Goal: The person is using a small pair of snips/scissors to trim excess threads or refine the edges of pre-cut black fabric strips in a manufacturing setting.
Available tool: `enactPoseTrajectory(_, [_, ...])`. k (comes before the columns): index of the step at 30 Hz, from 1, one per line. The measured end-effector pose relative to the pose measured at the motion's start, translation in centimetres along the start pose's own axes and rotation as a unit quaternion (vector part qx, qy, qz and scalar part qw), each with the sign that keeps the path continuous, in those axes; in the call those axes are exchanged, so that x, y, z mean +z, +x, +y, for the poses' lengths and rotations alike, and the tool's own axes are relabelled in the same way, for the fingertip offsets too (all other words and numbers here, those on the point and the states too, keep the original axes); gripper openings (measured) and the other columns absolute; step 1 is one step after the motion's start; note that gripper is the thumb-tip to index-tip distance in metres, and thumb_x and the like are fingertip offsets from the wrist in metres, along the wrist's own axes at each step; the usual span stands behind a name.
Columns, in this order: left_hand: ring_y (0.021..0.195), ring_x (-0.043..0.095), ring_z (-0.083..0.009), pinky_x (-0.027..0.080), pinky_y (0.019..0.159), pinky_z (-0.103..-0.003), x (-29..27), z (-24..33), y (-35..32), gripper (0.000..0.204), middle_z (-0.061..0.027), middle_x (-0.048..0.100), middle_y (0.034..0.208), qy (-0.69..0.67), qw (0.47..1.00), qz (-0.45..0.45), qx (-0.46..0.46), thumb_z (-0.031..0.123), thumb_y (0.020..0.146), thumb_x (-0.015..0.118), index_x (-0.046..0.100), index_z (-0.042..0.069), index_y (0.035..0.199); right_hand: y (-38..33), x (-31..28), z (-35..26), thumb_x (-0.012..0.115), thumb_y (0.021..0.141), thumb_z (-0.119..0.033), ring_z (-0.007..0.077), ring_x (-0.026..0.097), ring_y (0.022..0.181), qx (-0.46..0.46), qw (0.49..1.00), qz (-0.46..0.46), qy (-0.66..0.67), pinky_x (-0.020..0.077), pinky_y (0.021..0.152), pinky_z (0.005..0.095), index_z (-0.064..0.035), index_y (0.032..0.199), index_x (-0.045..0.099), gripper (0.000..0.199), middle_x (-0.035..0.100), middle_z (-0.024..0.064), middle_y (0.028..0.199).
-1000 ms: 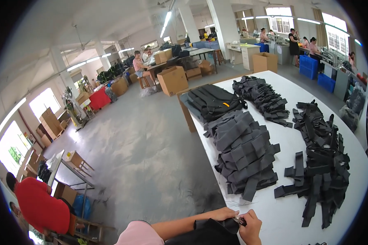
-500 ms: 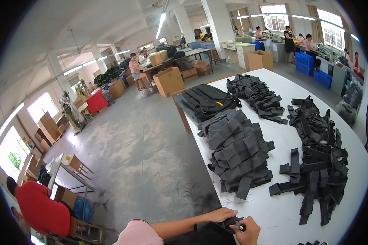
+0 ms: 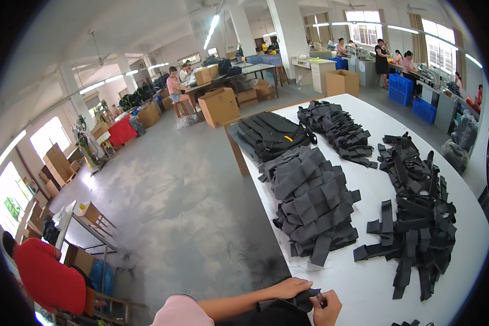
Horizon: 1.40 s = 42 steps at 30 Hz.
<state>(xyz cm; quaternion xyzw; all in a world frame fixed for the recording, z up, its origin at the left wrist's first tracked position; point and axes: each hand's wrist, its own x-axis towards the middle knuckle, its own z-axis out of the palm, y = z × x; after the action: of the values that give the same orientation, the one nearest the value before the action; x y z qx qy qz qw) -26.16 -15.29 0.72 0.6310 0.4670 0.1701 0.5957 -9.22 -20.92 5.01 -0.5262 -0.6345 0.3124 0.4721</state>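
Note:
My left hand (image 3: 292,287) is at the table's near left edge, its fingers closed on a piece of black fabric (image 3: 281,307) that hangs toward my lap. Close beside it, my right hand (image 3: 328,309) is curled around small thread snips (image 3: 321,299), which are partly hidden by the fingers. The snips are right at the fabric's end. Farther up the white table (image 3: 364,228) lies a tall heap of folded dark grey strap pieces (image 3: 315,201), and behind it a black backpack (image 3: 271,133) lies flat.
Loose black strips (image 3: 418,228) are spread over the table's right side, with another bundle of strips (image 3: 337,127) at the far end. A person in a red top (image 3: 51,277) sits at lower left. Cardboard boxes (image 3: 219,106) and blue crates (image 3: 400,87) stand farther off.
The view has turned slightly. My right hand has shifted a little and the snips' metal shows less; both hands stay together at the fabric.

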Motion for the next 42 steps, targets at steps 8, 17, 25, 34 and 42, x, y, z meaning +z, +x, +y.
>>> enactPoseTrajectory(8, [0.075, 0.050, -0.0201, 0.041, 0.075, -0.029, 0.1, 0.2, -0.6, 0.048, -0.0131, 0.056, 0.080, 0.045, 0.999, 0.021, 0.013, 0.043, 0.095, 0.034, 0.054, -0.001, 0.093, -2.5, 0.1, -0.7, 0.057, 0.085, -0.010, 0.0097, 0.036, 0.055, 0.090, 0.989, 0.005, 0.117, 0.0332, 0.051, 0.0239, -0.0006, 0.077, 0.058, 0.012, 0.043, 0.0020, 0.058])
enactPoseTrajectory(17, [0.068, 0.051, -0.0127, 0.043, 0.063, -0.027, 0.6, 2.1, -1.3, 0.039, -0.0073, 0.054, 0.077, -0.030, 0.996, 0.086, -0.010, 0.037, 0.095, 0.038, 0.053, 0.001, 0.095, -4.1, 1.6, -1.3, 0.049, 0.093, -0.023, 0.0115, 0.051, 0.049, 0.175, 0.977, -0.073, 0.100, 0.0416, 0.049, 0.0259, -0.0087, 0.109, 0.060, 0.024, 0.057, 0.0051, 0.059])
enactPoseTrajectory(25, [0.089, 0.049, -0.0102, 0.039, 0.076, -0.024, 1.4, 2.2, -0.9, 0.027, -0.0055, 0.054, 0.099, -0.136, 0.987, 0.058, 0.055, 0.013, 0.090, 0.050, 0.044, 0.003, 0.114, -2.7, 0.4, 0.1, 0.050, 0.092, -0.022, 0.0264, 0.059, 0.059, 0.135, 0.990, -0.015, -0.026, 0.0457, 0.057, 0.0336, -0.0044, 0.090, 0.059, 0.020, 0.060, 0.0126, 0.069])
enactPoseTrajectory(34, [0.085, 0.048, -0.0109, 0.041, 0.071, -0.025, 1.8, 0.4, -0.8, 0.038, -0.0025, 0.052, 0.097, -0.262, 0.964, 0.017, -0.048, 0.014, 0.080, 0.054, 0.042, 0.006, 0.115, 0.3, 0.4, 3.3, 0.058, 0.074, -0.002, 0.0271, 0.055, 0.052, 0.050, 0.994, 0.038, -0.091, 0.0409, 0.049, 0.0320, -0.0037, 0.075, 0.056, 0.003, 0.055, 0.0115, 0.061])
enactPoseTrajectory(42, [0.085, 0.049, -0.0133, 0.046, 0.070, -0.031, 2.3, -0.3, -0.5, 0.039, -0.0039, 0.047, 0.094, -0.373, 0.921, -0.026, -0.106, 0.018, 0.076, 0.054, 0.043, 0.007, 0.111, 2.0, 0.9, 2.5, 0.057, 0.074, -0.003, 0.0305, 0.055, 0.054, -0.015, 0.992, 0.037, -0.121, 0.0418, 0.050, 0.0346, -0.0041, 0.076, 0.057, 0.002, 0.055, 0.0131, 0.063])
